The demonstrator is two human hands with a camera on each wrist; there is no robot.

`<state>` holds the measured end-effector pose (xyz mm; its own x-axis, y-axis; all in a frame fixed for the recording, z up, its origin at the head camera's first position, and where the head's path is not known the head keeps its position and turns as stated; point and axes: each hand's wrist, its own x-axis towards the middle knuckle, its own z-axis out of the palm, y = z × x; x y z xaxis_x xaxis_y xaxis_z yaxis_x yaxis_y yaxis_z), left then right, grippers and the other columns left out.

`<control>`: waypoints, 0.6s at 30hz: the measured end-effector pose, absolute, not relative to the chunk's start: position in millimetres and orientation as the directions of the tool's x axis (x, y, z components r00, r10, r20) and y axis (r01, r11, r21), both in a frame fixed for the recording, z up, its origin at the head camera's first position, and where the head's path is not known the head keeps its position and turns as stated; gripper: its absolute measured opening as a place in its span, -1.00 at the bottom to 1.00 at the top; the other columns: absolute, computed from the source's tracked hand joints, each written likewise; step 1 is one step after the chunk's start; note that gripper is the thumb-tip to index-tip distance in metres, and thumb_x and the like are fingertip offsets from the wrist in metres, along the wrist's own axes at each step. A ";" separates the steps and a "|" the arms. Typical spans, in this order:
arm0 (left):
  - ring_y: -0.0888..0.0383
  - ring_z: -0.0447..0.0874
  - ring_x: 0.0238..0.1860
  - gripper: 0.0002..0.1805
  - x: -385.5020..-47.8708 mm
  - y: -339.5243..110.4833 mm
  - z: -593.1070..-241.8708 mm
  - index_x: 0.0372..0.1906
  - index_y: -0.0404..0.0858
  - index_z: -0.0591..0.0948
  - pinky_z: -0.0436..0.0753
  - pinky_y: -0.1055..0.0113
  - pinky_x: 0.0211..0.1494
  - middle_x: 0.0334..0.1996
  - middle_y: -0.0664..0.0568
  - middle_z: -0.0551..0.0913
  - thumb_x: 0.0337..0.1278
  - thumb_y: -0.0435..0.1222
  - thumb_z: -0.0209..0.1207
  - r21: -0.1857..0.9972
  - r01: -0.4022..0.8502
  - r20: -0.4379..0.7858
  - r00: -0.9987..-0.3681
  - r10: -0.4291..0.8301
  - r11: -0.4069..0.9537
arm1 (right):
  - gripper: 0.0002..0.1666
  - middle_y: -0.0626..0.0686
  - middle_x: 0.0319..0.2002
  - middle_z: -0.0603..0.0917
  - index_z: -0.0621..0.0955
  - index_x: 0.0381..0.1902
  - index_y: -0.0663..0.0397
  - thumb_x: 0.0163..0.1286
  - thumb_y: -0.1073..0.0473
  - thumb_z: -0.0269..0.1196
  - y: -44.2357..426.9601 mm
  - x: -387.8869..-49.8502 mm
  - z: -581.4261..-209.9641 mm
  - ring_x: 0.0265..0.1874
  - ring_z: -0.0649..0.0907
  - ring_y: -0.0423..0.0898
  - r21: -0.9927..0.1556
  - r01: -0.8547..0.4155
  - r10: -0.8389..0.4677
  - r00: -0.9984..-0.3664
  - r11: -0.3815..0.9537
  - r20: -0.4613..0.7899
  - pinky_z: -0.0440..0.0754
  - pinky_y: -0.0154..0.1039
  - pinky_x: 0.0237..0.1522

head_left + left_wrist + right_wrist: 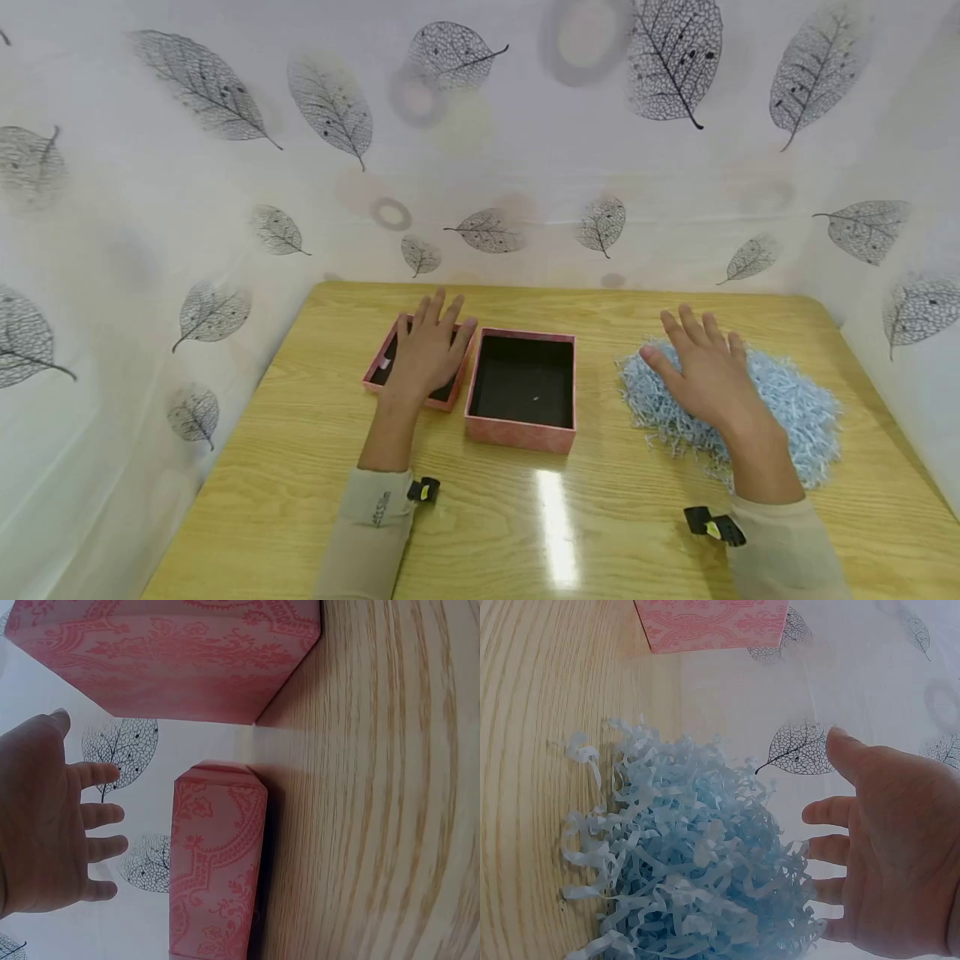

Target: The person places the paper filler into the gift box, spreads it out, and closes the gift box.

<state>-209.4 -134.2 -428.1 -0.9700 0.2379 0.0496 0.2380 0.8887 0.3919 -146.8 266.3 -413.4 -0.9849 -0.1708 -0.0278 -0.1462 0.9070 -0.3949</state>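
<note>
My left hand (pixel 429 358) hovers above a shallow pink box lid (pixel 367 385) with a dark inside, fingers spread and straight. In the left wrist view that hand (pixel 45 817) is apart from the lid's patterned side (pixel 214 862). Right of the lid stands a deeper pink box (pixel 521 433), its black inside showing a tiny pale speck. My right hand (pixel 705 371) is held over a heap of light blue shredded paper (pixel 798 408), fingers straight. Seen from the right wrist, the palm (pixel 907 847) is beside the crinkled shreds (pixel 697 862), gripping nothing.
A wood-grain table (pixel 480 533) carries everything, with a bright light reflection near its front. White cloth with grey leaf prints (pixel 487 229) hangs behind and along both sides. Loose shreds lie around the heap's edge. Black straps (pixel 712 527) sit on the wrists.
</note>
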 end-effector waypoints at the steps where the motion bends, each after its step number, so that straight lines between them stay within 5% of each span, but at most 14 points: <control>1: -0.10 -0.27 0.73 -0.21 -210.1 -133.9 -429.3 0.74 0.02 0.10 -0.27 -0.39 0.64 0.74 -0.07 -0.12 0.65 0.30 -0.39 0.391 0.239 0.046 -0.969 0.241 0.889 | 0.00 0.33 0.69 -0.27 -0.08 0.74 0.14 0.70 -0.39 -0.15 265.7 -146.1 -413.1 0.63 -0.30 0.44 -0.396 -0.148 -0.172 -0.985 0.906 -0.026 -0.48 0.53 0.48; 4: -0.11 -0.23 0.73 -0.21 -211.0 -132.0 -430.5 0.74 0.01 0.10 -0.25 -0.38 0.64 0.74 -0.06 -0.11 0.66 0.29 -0.39 0.417 0.253 0.048 -0.965 0.257 0.873 | 0.00 0.34 0.69 -0.25 -0.06 0.74 0.15 0.70 -0.38 -0.12 264.2 -145.2 -411.1 0.63 -0.27 0.45 -0.405 -0.153 -0.176 -0.984 0.901 -0.022 -0.44 0.54 0.49; 9: -0.19 0.14 0.63 -0.29 -215.9 -124.3 -438.4 0.68 -0.09 0.23 0.07 -0.27 0.65 0.67 -0.11 0.15 0.72 0.18 -0.33 0.568 0.328 0.146 -0.943 0.300 0.755 | 0.00 0.42 0.67 -0.14 0.01 0.71 0.23 0.69 -0.33 -0.03 271.5 -148.4 -407.5 0.59 -0.10 0.55 -0.413 -0.155 -0.178 -0.984 0.897 -0.017 -0.18 0.63 0.45; 13: -0.15 0.45 0.45 -0.42 -220.0 -113.6 -449.3 0.55 -0.18 0.43 0.42 -0.14 0.51 0.51 -0.11 0.41 0.76 0.04 -0.21 0.716 0.365 0.221 -0.927 0.302 0.595 | -0.07 0.52 0.62 -0.03 0.15 0.65 0.35 0.69 -0.22 0.09 293.6 -149.0 -411.0 0.48 0.06 0.67 -0.411 -0.124 -0.155 -0.987 0.903 -0.043 0.04 0.74 0.28; 18: -0.01 0.64 0.21 -0.60 -222.3 -102.2 -460.9 0.34 -0.21 0.61 0.63 0.00 0.28 0.27 -0.09 0.66 0.75 -0.15 -0.09 0.824 0.307 0.214 -0.947 0.242 0.475 | -0.17 0.62 0.51 0.10 0.26 0.57 0.42 0.66 -0.08 0.18 329.0 -146.4 -417.6 0.36 0.14 0.76 -0.402 -0.044 -0.083 -0.993 0.915 -0.079 0.12 0.76 0.16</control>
